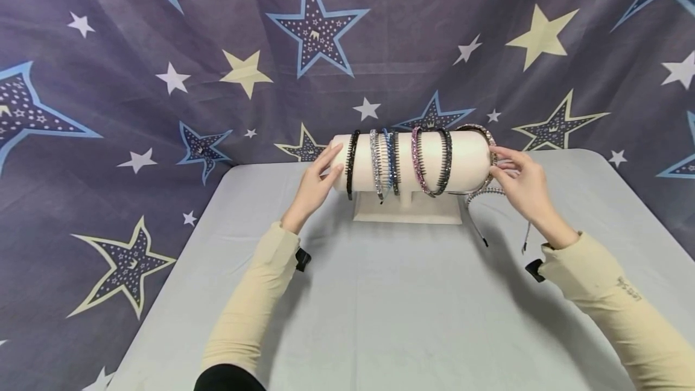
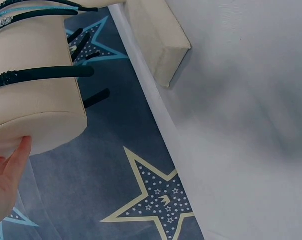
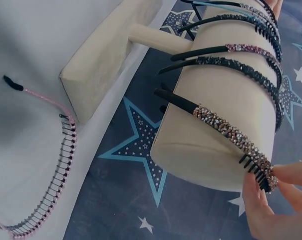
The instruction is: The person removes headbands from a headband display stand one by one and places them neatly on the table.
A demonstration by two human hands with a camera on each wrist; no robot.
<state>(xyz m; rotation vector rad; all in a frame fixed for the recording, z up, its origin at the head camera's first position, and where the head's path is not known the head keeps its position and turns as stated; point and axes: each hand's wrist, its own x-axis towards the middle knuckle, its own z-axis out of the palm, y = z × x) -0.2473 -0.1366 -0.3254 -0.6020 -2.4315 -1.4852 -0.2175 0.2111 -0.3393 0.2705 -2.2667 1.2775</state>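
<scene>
A cream padded cylinder (image 1: 468, 165) on a T-shaped stand carries several headbands with glittery tops and comb teeth. At its left end my left hand (image 1: 314, 189) rests against the end face, fingers extended (image 2: 18, 160) in the left wrist view. My right hand (image 1: 523, 189) pinches the top of a headband (image 3: 230, 135) studded with rose-gold and silvery stones. That headband sits askew over the cylinder's right end, one dark tip sticking out past the side. Nearest the left hand is a black headband (image 1: 352, 165); silver, blue, pink and dark ones sit further right.
The stand's flat base (image 1: 407, 213) sits on a table with a pale grey cloth (image 1: 402, 294). Just right of the base lies a pink toothed headband (image 3: 66, 162) with dark tips. A dark star-patterned curtain (image 1: 380, 35) hangs right behind the table.
</scene>
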